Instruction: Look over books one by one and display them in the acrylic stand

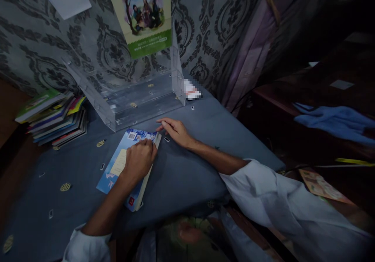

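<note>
A thick blue-and-white book (118, 162) lies flat on the dark cloth-covered table, a barcode and a pale yellow panel on its upper cover. My left hand (140, 158) rests on top of the book with curled fingers, its thumb at the page edge. Just beyond the book's upper right corner is my right hand (176, 132), fingers stretched out and pointing left. Its fingertips are at that corner; whether they touch it I cannot tell. Behind the hands stands a clear plastic rack (109, 118) with upright sides and a see-through base.
A stack of books (58, 117) stands at the table's left. A blurred white-and-red item (191, 90) lies right of the rack. A poster (146, 15) hangs on the patterned wall. Blue cloth (331, 121) lies on dark furniture at right, past the table's edge.
</note>
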Available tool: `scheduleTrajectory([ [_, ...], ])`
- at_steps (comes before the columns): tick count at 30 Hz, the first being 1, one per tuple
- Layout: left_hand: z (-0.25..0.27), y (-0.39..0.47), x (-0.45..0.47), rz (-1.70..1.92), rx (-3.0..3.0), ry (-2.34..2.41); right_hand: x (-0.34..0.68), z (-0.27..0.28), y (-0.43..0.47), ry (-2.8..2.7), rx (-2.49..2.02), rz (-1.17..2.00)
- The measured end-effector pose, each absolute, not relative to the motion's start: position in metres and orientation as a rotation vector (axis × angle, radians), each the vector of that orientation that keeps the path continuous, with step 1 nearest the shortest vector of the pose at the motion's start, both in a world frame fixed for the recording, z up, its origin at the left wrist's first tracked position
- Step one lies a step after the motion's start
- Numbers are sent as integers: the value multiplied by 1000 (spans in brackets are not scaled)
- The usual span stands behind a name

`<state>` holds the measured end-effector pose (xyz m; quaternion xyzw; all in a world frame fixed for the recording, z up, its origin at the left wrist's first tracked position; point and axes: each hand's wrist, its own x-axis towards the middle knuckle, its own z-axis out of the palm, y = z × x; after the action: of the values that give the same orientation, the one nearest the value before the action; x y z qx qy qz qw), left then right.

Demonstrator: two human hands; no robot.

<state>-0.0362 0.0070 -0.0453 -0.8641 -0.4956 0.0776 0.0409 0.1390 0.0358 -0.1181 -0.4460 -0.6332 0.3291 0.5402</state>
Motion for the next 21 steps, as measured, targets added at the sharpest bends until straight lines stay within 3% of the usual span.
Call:
scheduleTrajectory([
  [21, -55, 3, -31, 271, -2660, -1534, 136, -111, 22, -1909, -1139, 537],
])
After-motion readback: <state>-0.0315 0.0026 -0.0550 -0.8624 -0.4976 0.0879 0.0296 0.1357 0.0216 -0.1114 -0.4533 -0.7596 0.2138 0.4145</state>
